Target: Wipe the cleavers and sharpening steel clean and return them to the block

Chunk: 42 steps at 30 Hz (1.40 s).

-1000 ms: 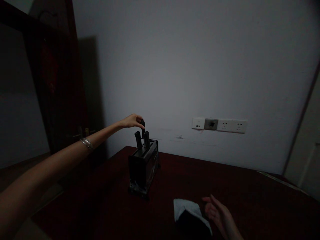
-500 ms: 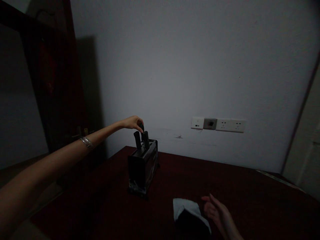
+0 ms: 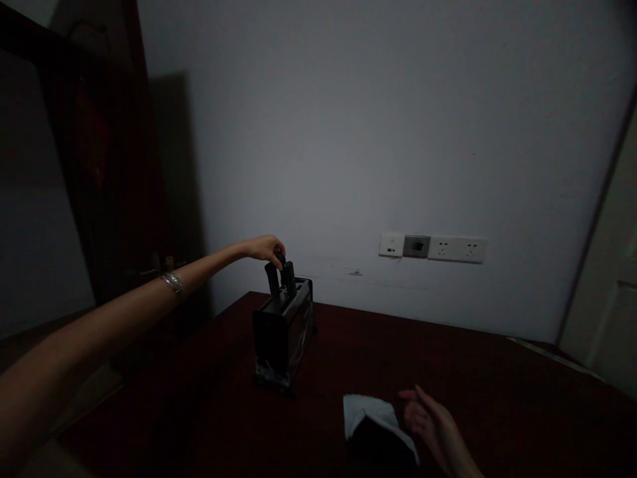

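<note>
A dark knife block (image 3: pixel 273 338) stands near the table's left back corner, with dark handles rising from its top. My left hand (image 3: pixel 265 247) reaches over it, thumb and fingers closed around the black handle of a knife (image 3: pixel 283 265) whose blade I cannot see. Two more black handles, a left knife handle (image 3: pixel 272 279) and a right knife handle (image 3: pixel 290 275), stick up beside it. My right hand (image 3: pixel 428 419) hovers low at the right, holding nothing, its fingers loosely bent and apart. Close to its left lies a white and black folded cloth or pouch (image 3: pixel 371 408).
The dark red table (image 3: pixel 393 345) meets a pale wall (image 3: pixel 348 133) at the back. A row of wall sockets (image 3: pixel 432 247) sits above it. At the left is a dark door (image 3: pixel 114 166); a light panel (image 3: pixel 604 299) stands at the right. The room is dim.
My left hand has come down slightly with the knife, whose handle now sits lower over the block. My right hand and the cloth have stayed where they were.
</note>
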### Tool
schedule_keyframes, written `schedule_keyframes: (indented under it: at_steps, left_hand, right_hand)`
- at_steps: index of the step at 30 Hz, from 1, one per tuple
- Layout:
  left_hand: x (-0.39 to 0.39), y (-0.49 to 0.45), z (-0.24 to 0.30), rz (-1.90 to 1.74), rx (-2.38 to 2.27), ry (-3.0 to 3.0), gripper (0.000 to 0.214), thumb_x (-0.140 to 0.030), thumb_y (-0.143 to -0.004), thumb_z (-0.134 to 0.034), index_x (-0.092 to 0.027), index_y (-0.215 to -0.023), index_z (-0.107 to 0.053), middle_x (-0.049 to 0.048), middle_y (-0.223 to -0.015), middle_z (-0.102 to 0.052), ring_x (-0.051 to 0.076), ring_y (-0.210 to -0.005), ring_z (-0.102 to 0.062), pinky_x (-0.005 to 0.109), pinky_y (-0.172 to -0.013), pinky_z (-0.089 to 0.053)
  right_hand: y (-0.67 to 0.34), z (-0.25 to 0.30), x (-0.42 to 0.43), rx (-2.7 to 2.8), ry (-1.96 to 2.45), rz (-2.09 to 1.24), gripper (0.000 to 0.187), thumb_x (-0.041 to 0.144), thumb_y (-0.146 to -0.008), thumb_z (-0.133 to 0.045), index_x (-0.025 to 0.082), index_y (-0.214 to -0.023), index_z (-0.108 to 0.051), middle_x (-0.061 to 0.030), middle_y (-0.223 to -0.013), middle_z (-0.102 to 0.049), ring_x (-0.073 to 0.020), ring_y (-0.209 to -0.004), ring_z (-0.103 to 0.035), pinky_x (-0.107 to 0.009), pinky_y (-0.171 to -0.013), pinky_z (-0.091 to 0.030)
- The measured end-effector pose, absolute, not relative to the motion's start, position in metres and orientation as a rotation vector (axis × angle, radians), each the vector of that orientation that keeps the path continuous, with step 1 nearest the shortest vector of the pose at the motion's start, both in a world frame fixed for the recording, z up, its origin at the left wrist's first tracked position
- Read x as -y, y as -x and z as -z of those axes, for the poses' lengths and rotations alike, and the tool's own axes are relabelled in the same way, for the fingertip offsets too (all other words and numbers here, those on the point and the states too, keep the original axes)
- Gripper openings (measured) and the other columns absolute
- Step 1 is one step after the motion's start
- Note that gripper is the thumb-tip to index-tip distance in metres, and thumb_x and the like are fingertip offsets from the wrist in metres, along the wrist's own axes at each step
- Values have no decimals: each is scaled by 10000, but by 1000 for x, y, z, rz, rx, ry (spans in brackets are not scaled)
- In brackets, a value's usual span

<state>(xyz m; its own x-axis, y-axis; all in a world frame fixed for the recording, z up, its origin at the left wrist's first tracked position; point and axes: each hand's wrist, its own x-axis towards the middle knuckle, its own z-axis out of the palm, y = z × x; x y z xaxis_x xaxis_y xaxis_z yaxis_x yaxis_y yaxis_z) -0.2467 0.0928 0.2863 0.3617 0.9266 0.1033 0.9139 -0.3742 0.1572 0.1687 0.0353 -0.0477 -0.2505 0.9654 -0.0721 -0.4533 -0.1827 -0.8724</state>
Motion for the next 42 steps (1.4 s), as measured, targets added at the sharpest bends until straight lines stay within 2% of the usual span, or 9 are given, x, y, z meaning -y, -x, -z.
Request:
schedule_keyframes:
  at_steps: [22,28,32,36,39,42]
  left_hand:
    - [-91,234,-275,-64,-1794,-2565,370,-370,-575,-704,-117,-841,-659,17,-677,-641,91,-549,-489,200,-532,-319]
    - [-91,237,-275,-81,-1738,-2549,372,-342,-633,-659,-106,-920,-642,43,-735,-658,110,-597,-530,209,-554,-352]
    - [-87,237,-280,-91,-1733,-2506,503,-358,-632,-664,-97,-1055,-589,64,-770,-669,133,-635,-565,220,-575,-387]
    - [-84,238,-290,-69,-1726,-2441,613,-351,-625,-670,-89,-1156,-514,112,-917,-670,156,-745,-598,228,-634,-420]
    - [-80,239,-304,-96,-1730,-2466,669,-342,-615,-684,-92,-1201,-479,166,-1122,-597,188,-919,-582,231,-700,-429]
    - [-73,236,-325,-241,-1686,-2589,644,-351,-658,-659,-105,-1222,-468,174,-1228,-523,203,-1041,-534,243,-773,-419]
  right_hand:
    - [-168,45,-34,901,839,-1664,466,554,-604,-690,109,-745,-686,-40,-521,-604,-134,-496,-540,-230,-479,-377]
    - [-168,45,-35,912,837,-1647,470,554,-604,-689,108,-750,-684,-41,-525,-603,-133,-497,-535,-230,-477,-372]
    - [-169,45,-34,932,832,-1652,461,550,-625,-678,109,-760,-683,-37,-531,-605,-128,-492,-530,-229,-480,-371]
    - [-169,44,-32,939,838,-1647,455,547,-628,-676,111,-758,-683,-35,-531,-607,-127,-488,-526,-231,-487,-378]
    - [-168,43,-32,947,832,-1643,447,542,-623,-681,113,-748,-682,-34,-522,-605,-125,-480,-524,-230,-483,-376]
    - [-167,42,-32,941,829,-1643,444,539,-601,-697,115,-731,-682,-36,-512,-605,-125,-470,-524,-228,-474,-373]
